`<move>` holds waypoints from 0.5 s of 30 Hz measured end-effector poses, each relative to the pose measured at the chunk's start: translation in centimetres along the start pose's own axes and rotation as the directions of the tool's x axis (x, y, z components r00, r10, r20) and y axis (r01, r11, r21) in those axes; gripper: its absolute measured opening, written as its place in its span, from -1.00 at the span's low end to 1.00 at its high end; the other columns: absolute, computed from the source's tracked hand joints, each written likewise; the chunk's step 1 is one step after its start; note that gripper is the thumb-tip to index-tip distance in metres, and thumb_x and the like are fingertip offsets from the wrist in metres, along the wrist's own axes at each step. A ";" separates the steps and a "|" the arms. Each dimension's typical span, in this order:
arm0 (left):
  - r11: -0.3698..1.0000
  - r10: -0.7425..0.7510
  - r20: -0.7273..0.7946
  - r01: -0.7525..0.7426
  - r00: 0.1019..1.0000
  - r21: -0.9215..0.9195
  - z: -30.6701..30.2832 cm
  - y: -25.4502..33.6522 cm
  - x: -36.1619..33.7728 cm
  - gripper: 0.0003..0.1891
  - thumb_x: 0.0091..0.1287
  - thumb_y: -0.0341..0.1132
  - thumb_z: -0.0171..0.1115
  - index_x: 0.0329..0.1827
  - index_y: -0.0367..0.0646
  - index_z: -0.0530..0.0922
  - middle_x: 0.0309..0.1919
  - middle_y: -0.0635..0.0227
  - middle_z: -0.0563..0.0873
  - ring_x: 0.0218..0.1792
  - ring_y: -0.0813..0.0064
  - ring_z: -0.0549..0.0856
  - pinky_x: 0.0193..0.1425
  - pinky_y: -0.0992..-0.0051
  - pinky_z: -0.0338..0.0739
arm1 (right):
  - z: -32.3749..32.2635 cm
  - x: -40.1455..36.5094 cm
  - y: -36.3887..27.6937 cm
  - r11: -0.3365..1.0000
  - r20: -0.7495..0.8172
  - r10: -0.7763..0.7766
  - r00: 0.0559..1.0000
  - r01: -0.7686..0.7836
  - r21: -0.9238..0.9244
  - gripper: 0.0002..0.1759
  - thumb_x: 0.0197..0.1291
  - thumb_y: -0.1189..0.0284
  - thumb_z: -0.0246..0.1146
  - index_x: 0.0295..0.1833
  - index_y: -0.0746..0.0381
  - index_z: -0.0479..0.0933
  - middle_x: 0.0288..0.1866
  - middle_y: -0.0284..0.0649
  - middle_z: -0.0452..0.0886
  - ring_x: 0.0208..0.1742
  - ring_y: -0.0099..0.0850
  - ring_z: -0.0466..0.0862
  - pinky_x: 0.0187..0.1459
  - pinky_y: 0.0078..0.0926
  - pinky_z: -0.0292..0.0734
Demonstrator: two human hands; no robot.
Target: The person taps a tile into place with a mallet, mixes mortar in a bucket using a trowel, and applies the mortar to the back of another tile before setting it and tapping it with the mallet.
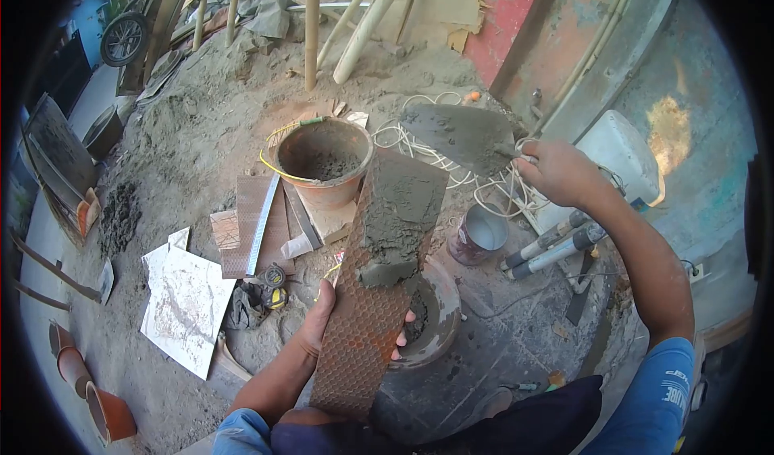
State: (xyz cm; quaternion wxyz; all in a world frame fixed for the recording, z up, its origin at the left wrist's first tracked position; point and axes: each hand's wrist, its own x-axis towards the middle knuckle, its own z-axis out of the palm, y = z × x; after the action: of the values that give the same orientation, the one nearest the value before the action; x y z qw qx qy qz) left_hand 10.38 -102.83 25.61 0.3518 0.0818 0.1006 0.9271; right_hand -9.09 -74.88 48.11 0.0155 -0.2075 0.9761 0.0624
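My left hand (pixel 321 319) grips a long brown tile (pixel 363 338) from beneath, its honeycomb-patterned face turned up. Wet grey mortar (pixel 395 225) covers the upper half of that face; the lower half is bare. In my right hand (pixel 562 170) is the handle of a trowel (pixel 463 132), its broad blade smeared with mortar and held above the tile's far right corner, apart from it. Partly hidden below the tile, a round basin (pixel 442 326) has mortar inside.
Left of the tile stands an orange bucket (pixel 310 182) with a yellow handle. White tile pieces (pixel 189 302), a metal ruler (pixel 264 225) and a tape measure (pixel 276 282) lie on the sandy ground. At right are a small paint can (pixel 478 236), a white jerrycan (pixel 617 153) and tangled cable (pixel 451 177).
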 end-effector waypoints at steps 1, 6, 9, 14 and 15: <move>1.000 0.012 -0.005 -0.012 1.000 -0.007 0.2 0.0 -0.2 0.24 0.02 0.66 0.04 0.60 -0.10 0.05 0.30 -0.23 0.40 0.10 -0.20 0.60 0.18 -0.23 0.49 | -0.2 -1.6 -0.8 0.997 -0.016 -0.067 0.998 0.067 0.049 -0.58 0.32 0.15 0.14 -0.08 0.31 0.63 -0.28 0.10 0.70 -0.14 0.08 0.69 -0.07 -0.03 0.57; 1.000 0.012 -0.048 -0.011 0.999 0.023 0.1 0.8 -0.1 0.25 0.03 0.67 0.01 0.63 -0.09 0.01 0.37 -0.24 0.36 0.14 -0.29 0.58 0.16 -0.27 0.48 | 0.2 -4.6 -4.1 0.992 0.094 -0.112 0.989 0.107 0.064 -0.57 0.33 0.13 0.13 -0.03 0.28 0.65 -0.30 0.10 0.70 -0.15 0.09 0.70 -0.07 0.00 0.59; 0.995 0.010 -0.094 -0.001 0.996 0.098 0.1 0.9 -0.2 0.24 0.05 0.66 0.01 0.63 -0.08 0.01 0.36 -0.24 0.36 0.13 -0.31 0.58 0.16 -0.28 0.48 | 1.2 -2.5 -3.4 0.998 0.069 -0.035 0.997 0.038 -0.039 -0.58 0.33 0.13 0.14 -0.02 0.25 0.66 -0.30 0.09 0.71 -0.17 0.07 0.71 -0.07 -0.02 0.60; 1.000 0.025 -0.070 -0.025 0.997 0.003 -0.6 0.9 0.0 0.22 0.06 0.65 0.02 0.62 -0.07 0.02 0.36 -0.24 0.37 0.11 -0.31 0.59 0.14 -0.29 0.48 | 0.4 -1.6 -0.9 0.991 -0.053 -0.059 0.997 0.065 0.120 -0.59 0.32 0.14 0.15 -0.03 0.26 0.66 -0.27 0.10 0.71 -0.16 0.07 0.71 -0.05 -0.05 0.60; 0.999 0.020 -0.066 -0.018 0.998 0.038 -0.6 0.8 -0.1 0.21 0.06 0.64 0.02 0.62 -0.06 0.03 0.36 -0.23 0.37 0.10 -0.31 0.59 0.14 -0.29 0.48 | 0.0 -3.0 -2.7 0.983 -0.008 -0.146 0.989 0.146 0.112 -0.60 0.33 0.14 0.14 -0.12 0.29 0.63 -0.34 0.11 0.68 -0.20 0.10 0.68 -0.11 -0.02 0.56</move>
State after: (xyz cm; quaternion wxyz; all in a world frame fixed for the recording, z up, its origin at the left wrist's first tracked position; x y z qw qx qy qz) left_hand 9.81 -103.52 25.20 0.3379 0.0587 0.1288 0.9305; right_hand -5.28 -76.12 48.00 0.0318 -0.2775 0.9602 0.0063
